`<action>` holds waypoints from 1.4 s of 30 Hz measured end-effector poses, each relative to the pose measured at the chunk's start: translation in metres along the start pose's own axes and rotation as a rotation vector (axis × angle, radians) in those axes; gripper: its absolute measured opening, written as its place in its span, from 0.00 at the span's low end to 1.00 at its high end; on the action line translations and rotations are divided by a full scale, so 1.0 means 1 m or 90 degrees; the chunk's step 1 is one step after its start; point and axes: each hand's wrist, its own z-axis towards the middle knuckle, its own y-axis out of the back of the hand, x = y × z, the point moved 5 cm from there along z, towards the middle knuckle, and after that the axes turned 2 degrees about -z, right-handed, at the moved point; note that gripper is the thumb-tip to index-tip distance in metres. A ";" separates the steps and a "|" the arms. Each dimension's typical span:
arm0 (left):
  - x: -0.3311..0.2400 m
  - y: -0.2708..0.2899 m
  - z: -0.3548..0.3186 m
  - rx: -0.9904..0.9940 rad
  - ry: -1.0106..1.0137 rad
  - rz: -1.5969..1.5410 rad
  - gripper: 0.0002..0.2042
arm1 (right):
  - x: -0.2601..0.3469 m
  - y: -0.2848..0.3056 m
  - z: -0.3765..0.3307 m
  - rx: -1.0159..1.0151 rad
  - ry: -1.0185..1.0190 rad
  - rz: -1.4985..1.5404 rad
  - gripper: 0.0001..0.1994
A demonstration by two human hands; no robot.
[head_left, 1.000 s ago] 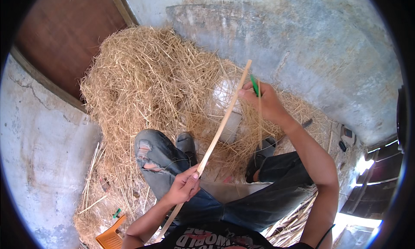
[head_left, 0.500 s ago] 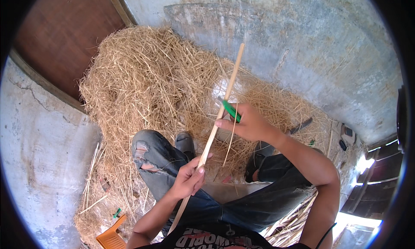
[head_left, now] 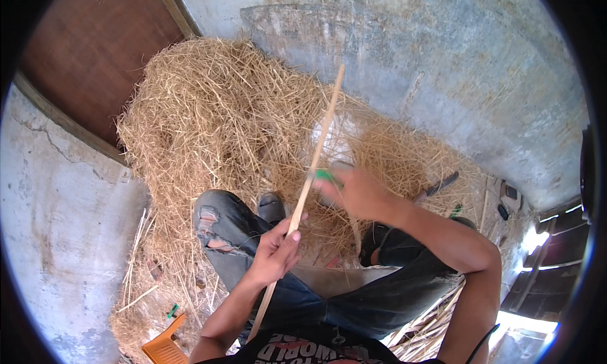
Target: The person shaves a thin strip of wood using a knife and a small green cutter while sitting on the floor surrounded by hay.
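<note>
My left hand is closed round a long pale strip of split wood or bamboo, which slants from my lap up and away toward the wall. A green-handled knife is gripped in my right hand, its front end against the strip's right side, beyond my left hand. Motion smears the right fingers, and the blade is hard to make out. Below the right hand a thin, blurred sliver hangs down.
A large heap of straw-like shavings lies beyond my knees, against the wall. An orange plastic seat or crate stands at lower left. Right of my foot lies a dark blade. Split strips lie beneath my right leg.
My right hand and the knife have come down along the strip, toward my left hand. The strip's far end has swung slightly left. The thin sliver beside my right hand has shifted lower and right.
</note>
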 end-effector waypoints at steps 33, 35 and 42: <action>-0.147 0.064 0.003 -0.323 -0.320 0.508 0.24 | -0.112 0.043 0.004 0.221 -0.196 -0.194 0.12; -0.209 0.069 -0.005 -0.413 -0.512 0.686 0.25 | -0.101 0.045 0.006 0.210 -0.168 -0.191 0.13; -0.292 0.043 0.018 -0.382 -0.803 0.571 0.17 | -0.083 0.039 0.021 0.175 -0.084 -0.161 0.14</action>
